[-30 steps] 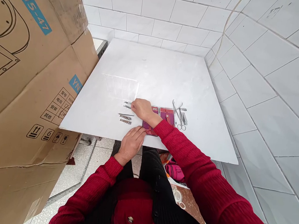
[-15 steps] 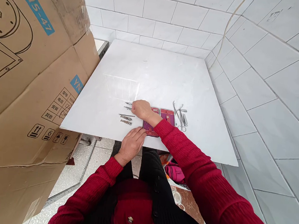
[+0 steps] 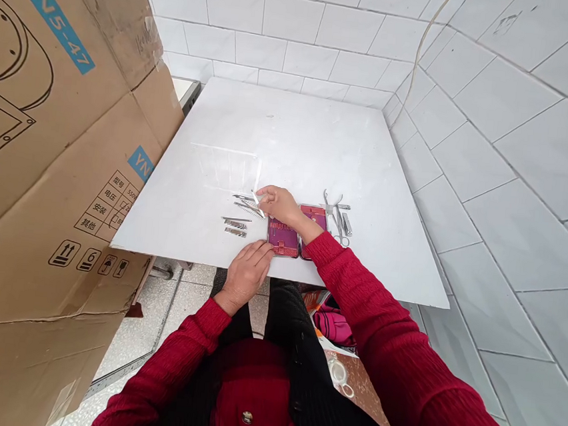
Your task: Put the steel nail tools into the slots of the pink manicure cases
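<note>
An unfolded manicure case [image 3: 286, 241] with a red and purple lining lies near the table's front edge. The fingers of my left hand [image 3: 245, 273] are closed on its lower left corner; the thumb is hidden. My right hand [image 3: 282, 206] is over the case's upper left part, finger and thumb pinched on a slim pale tool [image 3: 260, 206] whose exact kind I cannot make out. Just left of it lie thin metal tools [image 3: 242, 197]. Below them are a thin metal rod [image 3: 236, 219] and two nail clippers [image 3: 235, 228]. Scissors [image 3: 341, 232] and cuticle nippers [image 3: 331, 201] lie right of the case.
The white tabletop [image 3: 311, 135] meets tiled walls at the back and right. A large cardboard box [image 3: 69, 152] stands along the left side. A pale cable [image 3: 420, 49] hangs down the back right corner. Below the table's front edge is a pink cloth item [image 3: 332, 326].
My right hand has drawn slightly right from the thin tools and turned, its fist loosening into a pinch that shows the slim tool. My left hand stays at the case. The view shifted slightly.
</note>
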Demonstrator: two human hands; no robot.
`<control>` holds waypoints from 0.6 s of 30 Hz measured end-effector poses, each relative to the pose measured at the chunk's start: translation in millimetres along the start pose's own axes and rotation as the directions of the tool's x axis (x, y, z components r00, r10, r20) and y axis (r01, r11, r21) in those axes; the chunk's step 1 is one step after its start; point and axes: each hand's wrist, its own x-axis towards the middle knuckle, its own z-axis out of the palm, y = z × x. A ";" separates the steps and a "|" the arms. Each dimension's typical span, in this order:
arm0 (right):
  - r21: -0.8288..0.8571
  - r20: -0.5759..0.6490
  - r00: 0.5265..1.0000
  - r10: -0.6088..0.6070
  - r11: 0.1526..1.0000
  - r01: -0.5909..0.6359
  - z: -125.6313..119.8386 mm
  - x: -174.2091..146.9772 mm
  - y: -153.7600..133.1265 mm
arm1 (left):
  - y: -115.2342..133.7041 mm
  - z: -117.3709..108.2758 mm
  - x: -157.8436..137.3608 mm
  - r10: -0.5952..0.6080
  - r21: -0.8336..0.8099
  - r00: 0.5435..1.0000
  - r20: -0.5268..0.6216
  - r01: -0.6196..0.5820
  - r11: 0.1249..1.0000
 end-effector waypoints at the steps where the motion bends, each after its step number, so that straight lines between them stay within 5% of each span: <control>1: 0.082 -0.004 1.000 0.015 0.997 -0.014 -5.3 -3.1 5.1 | 0.0 -0.4 0.3 0.001 -0.004 1.000 0.001 -0.001 1.000; 5: 0.257 -0.040 0.999 0.009 0.966 0.002 -24.5 -15.5 21.0 | -0.1 -0.7 1.6 0.002 -0.003 1.000 0.001 -0.002 1.000; 18: 0.244 -0.185 0.982 0.028 0.970 0.019 -25.0 -19.6 38.0 | 1.5 -1.8 6.2 0.032 0.040 0.999 -0.044 -0.030 0.999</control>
